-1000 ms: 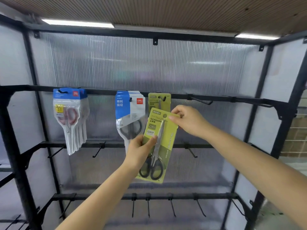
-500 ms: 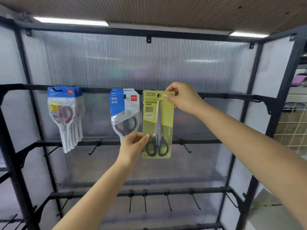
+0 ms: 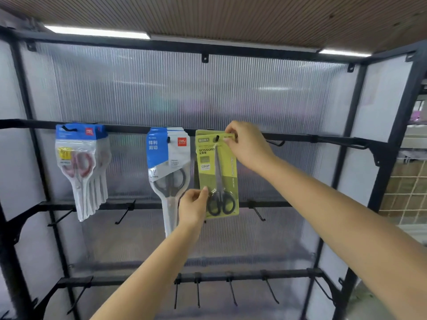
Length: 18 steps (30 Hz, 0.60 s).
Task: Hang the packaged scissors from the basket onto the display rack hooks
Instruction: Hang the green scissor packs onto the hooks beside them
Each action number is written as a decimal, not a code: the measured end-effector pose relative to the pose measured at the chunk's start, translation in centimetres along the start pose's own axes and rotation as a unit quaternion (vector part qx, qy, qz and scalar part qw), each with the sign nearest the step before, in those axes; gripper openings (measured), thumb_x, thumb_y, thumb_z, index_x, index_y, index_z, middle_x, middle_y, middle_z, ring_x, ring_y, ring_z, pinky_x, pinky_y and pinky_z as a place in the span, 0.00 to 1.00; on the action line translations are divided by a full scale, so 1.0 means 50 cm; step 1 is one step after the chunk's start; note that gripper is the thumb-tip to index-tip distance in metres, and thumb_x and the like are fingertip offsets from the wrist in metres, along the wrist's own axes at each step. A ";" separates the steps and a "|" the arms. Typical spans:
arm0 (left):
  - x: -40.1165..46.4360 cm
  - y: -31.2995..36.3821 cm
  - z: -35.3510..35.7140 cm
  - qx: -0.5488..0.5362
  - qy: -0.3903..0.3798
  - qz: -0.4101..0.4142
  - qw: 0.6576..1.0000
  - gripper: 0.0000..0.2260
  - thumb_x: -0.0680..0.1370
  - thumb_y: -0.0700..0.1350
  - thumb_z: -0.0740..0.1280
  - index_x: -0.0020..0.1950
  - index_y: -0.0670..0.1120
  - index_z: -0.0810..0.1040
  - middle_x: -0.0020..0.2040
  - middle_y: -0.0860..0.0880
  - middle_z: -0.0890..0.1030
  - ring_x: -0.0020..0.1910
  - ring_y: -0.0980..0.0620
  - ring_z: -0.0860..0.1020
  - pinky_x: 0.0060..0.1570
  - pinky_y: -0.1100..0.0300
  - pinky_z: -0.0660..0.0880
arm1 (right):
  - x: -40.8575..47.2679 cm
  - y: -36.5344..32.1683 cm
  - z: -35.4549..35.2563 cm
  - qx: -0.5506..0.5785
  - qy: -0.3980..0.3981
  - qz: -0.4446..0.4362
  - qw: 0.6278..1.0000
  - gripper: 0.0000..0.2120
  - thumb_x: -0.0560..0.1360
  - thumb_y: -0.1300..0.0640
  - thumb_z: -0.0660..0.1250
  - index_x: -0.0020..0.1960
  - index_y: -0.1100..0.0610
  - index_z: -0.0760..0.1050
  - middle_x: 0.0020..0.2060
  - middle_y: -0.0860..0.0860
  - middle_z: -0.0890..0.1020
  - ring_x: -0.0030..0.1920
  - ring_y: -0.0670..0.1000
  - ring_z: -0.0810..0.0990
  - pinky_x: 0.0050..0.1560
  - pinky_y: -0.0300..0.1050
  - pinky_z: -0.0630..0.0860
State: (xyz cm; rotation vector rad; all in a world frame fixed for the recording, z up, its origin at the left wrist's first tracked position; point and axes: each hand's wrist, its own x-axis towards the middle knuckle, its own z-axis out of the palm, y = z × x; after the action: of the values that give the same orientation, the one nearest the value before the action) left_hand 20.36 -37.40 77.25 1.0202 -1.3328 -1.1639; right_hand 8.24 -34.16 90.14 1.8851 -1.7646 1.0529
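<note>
A green pack of black-handled scissors (image 3: 225, 174) hangs upright at the top rail of the black display rack (image 3: 129, 129). Its hang hole sits over a hook (image 3: 216, 137). My right hand (image 3: 248, 146) pinches the pack's top right corner. My left hand (image 3: 193, 204) pinches its lower left edge beside the scissor handles. Another green pack seems to hang behind it, mostly hidden. The basket is out of view.
Blue-and-white scissor packs (image 3: 169, 172) hang just left of the green one, and a bunch of red-handled packs (image 3: 80, 167) hangs at the far left. Bare hooks (image 3: 275, 142) stick out along the top rail to the right, and on the middle rail (image 3: 258, 212) and bottom rail (image 3: 231, 292).
Both hands have raised the green pack from a tilt below the rail to upright at the top rail. Its hang hole now sits over the hook.
</note>
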 end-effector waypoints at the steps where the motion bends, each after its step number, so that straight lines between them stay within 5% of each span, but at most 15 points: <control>1: 0.009 0.000 0.012 -0.006 0.013 -0.007 1.000 0.07 0.80 0.48 0.61 0.49 0.45 0.74 0.42 0.49 0.77 0.41 0.54 0.74 0.40 0.61 0.71 | 0.000 0.002 0.005 -0.032 0.000 -0.015 0.999 0.10 0.79 0.57 0.61 0.58 0.59 0.73 0.52 0.51 0.76 0.49 0.50 0.75 0.51 0.46 0.73; 8: 0.079 -0.006 0.064 -0.021 0.095 -0.050 0.994 0.09 0.81 0.50 0.58 0.51 0.45 0.72 0.48 0.47 0.75 0.47 0.48 0.73 0.52 0.56 0.67 | 0.010 0.032 0.037 -0.189 -0.076 -0.053 0.978 0.24 0.79 0.62 0.56 0.74 0.60 0.58 0.69 0.56 0.67 0.67 0.56 0.68 0.60 0.53 0.72; 18: 0.156 -0.015 0.068 0.081 0.135 -0.052 0.986 0.21 0.82 0.52 0.57 0.68 0.39 0.68 0.66 0.41 0.73 0.66 0.40 0.70 0.67 0.49 0.65 | 0.031 0.049 0.068 -0.244 -0.123 -0.041 0.961 0.29 0.80 0.57 0.55 0.77 0.61 0.47 0.75 0.57 0.55 0.74 0.55 0.56 0.68 0.50 0.63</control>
State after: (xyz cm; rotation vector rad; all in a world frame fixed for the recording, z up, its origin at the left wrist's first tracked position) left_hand 16.21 -44.86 77.89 1.3298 -1.1829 -0.9636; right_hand 6.78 -38.01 88.42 1.8007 -1.8418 0.3134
